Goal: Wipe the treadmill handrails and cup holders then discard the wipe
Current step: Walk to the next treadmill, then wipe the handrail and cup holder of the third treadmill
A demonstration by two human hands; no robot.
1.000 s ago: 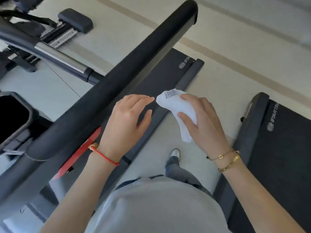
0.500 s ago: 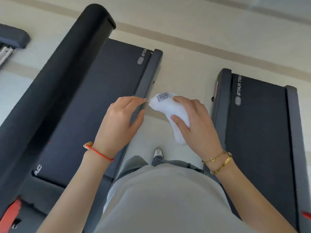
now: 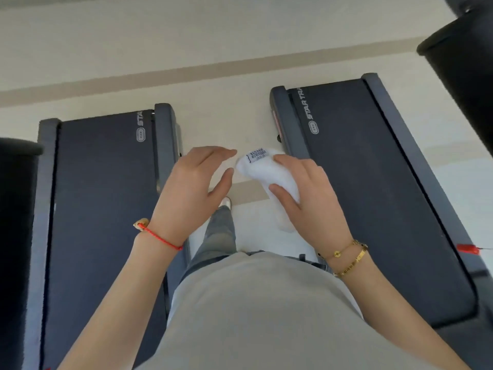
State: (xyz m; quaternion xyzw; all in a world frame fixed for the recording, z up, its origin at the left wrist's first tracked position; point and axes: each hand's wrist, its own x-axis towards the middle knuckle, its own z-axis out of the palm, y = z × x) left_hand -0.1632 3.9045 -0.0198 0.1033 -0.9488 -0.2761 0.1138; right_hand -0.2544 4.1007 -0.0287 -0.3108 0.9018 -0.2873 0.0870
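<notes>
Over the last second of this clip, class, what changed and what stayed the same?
The view swung right: the padded handrail slid from mid-frame to the left edge, and the right treadmill belt came fully into sight. Nothing was taken or released. The right hand still grips the white wipe packet; the left hand stays open beside it.

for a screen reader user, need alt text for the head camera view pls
Seen from above, a person's right hand grips a white wipe packet while the open left hand reaches toward its printed end. They stand on pale floor between two dark treadmill belts, left and right.
</notes>
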